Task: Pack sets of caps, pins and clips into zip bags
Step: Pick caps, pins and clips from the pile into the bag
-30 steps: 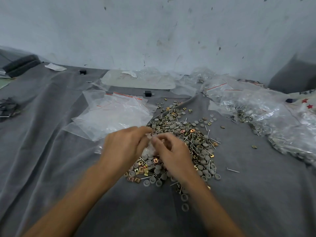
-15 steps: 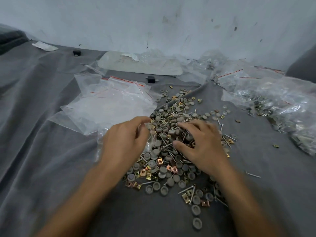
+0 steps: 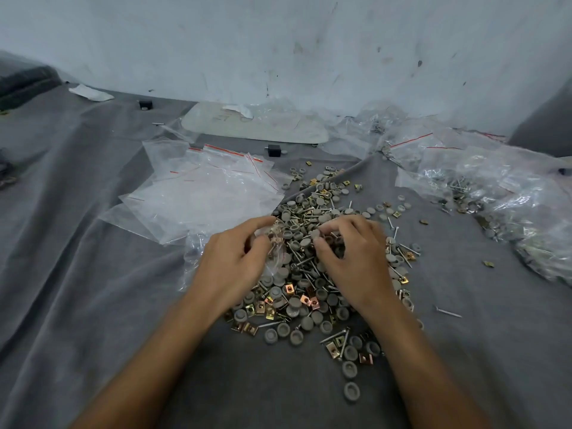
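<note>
A heap of grey round caps, thin metal pins and gold and copper square clips [image 3: 312, 292] lies on the grey cloth [image 3: 93, 289] in front of me. My left hand [image 3: 235, 264] grips a small clear zip bag [image 3: 272, 243] holding a few parts, at the heap's left edge. My right hand [image 3: 356, 258] sits on the heap beside it, fingers curled, pinching a grey cap [image 3: 315, 234] between thumb and forefinger. A flat stack of clear zip bags with red strips [image 3: 201, 196] lies just behind my left hand.
Packed and crumpled clear bags [image 3: 495, 193] are piled at the right. A pale flat panel [image 3: 257, 125] lies at the back by the white wall. Small black blocks [image 3: 274, 150] sit on the cloth. Loose pins and clips [image 3: 447, 311] are scattered right of the heap.
My right hand left the bag, went to the heap to the right and now pinches a cap. My left hand still holds the bag. The camera view has tilted down.
</note>
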